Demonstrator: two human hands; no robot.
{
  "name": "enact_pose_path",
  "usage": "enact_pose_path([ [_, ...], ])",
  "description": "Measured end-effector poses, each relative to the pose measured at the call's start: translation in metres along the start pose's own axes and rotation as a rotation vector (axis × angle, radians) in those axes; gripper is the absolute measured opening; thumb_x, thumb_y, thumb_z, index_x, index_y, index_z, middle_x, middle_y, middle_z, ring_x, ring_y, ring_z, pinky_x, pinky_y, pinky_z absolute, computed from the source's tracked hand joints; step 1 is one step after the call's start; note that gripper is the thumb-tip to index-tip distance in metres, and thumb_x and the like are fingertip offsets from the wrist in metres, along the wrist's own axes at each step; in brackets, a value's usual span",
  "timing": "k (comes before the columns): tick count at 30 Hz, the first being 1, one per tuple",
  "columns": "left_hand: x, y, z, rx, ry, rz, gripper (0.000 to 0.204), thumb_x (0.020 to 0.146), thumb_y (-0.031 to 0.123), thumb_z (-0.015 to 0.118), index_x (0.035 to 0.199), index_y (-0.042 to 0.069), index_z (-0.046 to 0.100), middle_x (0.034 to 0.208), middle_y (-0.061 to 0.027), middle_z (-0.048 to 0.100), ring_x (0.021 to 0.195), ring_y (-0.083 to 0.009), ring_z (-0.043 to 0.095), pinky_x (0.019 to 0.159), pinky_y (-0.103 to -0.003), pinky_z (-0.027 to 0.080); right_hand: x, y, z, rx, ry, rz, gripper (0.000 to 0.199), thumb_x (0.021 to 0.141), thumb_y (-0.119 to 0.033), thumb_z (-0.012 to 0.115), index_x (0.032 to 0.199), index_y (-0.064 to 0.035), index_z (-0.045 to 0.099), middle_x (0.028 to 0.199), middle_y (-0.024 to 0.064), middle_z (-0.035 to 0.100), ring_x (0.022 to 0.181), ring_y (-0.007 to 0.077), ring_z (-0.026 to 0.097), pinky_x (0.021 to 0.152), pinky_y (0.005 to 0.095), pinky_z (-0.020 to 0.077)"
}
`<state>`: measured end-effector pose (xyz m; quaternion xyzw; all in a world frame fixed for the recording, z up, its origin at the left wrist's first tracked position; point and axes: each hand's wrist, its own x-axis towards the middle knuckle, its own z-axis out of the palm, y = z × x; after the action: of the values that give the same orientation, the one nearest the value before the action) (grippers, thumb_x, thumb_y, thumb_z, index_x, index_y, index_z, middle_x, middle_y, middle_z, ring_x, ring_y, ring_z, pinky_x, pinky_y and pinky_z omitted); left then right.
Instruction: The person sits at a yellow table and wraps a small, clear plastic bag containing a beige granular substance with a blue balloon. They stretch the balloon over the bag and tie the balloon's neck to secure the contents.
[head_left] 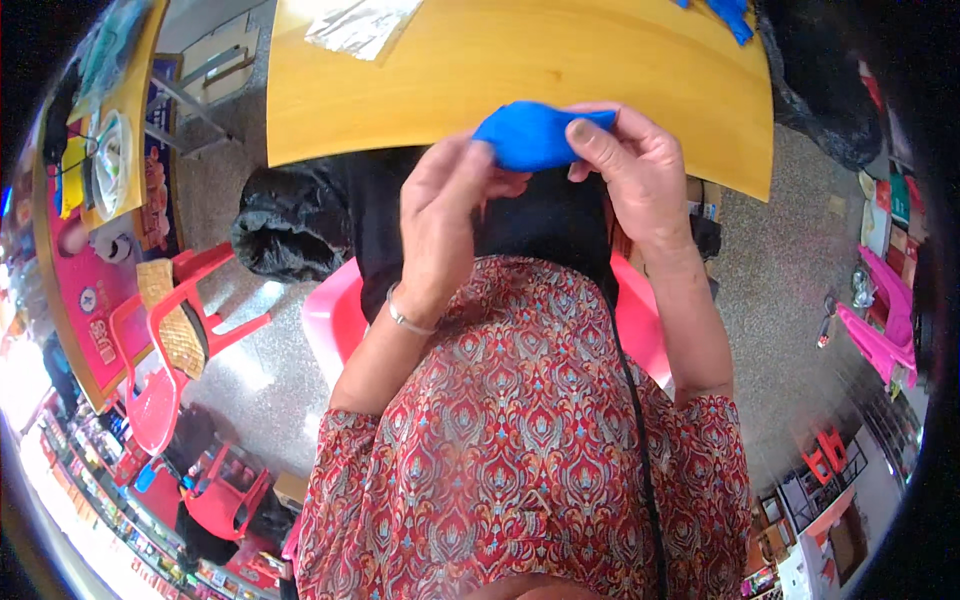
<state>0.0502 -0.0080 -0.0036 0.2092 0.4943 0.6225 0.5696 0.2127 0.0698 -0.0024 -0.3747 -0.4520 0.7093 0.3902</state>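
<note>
Head view, one moment recorded. One person is seated on a pink plastic chair (335,320) at the near edge of a yellow wooden table (520,70), wearing a red patterned garment, with a dark cloth over the lap.

Item in hand: one blue piece of cloth (530,135), folded or bunched, held in the air just in front of the table edge and above the lap. Its long axis runs roughly left to right, from a rounded end on the left to a narrower tail on the right.

Right hand (640,170): thumb and fingers are closed on the cloth's right end, the thumb pressing on top. The grip is plain to see.

Left hand (445,220): raised, back toward the camera, fingertips curled toward the cloth's left end. It touches or nearly touches the underside; whether it truly pinches the fabric cannot be told, since the fingertips are hidden behind the hand. A thin metal bracelet (405,320) sits on this wrist.

Judgement: the right hand bears the cloth; the left lies beside and slightly below it, so the cloth stands up and to the right of the left fingers.

Count: two hands, one blue cloth in hand, one further blue scrap (730,15) at the far table edge, one crumpled clear plastic wrapper (360,25) on the table, one black bag (285,225) on the floor at left, at least two red plastic chairs (180,340).
</note>
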Motion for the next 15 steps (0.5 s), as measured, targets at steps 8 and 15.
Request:
enact_pose_path([
  [8, 0.005, 0.001, -0.022, 0.064, 0.095, -0.004, 0.023, 0.095, 0.011, 0.047, 0.113, -0.004, 0.051, 0.101, -0.0159, 0.06, 0.079, -0.0162, 0.061, 0.07, -0.028, 0.052, 0.033, -0.035, -0.049, -0.822, 0.149, -0.185, 0.02, 0.078, -0.02, 0.07, 0.083, -0.0014, 0.065, 0.071, 0.0089, 0.064, 0.058, 0.0166, 0.058, 0.055, 0.0294, 0.0455],
  [15, 0.009, 0.0, -0.013, -0.001, -0.001, -0.024, 0.023, 0.094, 0.011, 0.049, 0.112, -0.003, 0.051, 0.1, -0.0158, 0.061, 0.081, -0.0173, 0.063, 0.072, -0.028, 0.053, 0.038, -0.034, -0.061, -0.967, 0.153, -0.272, 0.017, 0.08, -0.018, 0.069, 0.083, -0.0013, 0.067, 0.071, -0.0006, 0.062, 0.062, 0.005, 0.055, 0.054, 0.0208, 0.0425],
])
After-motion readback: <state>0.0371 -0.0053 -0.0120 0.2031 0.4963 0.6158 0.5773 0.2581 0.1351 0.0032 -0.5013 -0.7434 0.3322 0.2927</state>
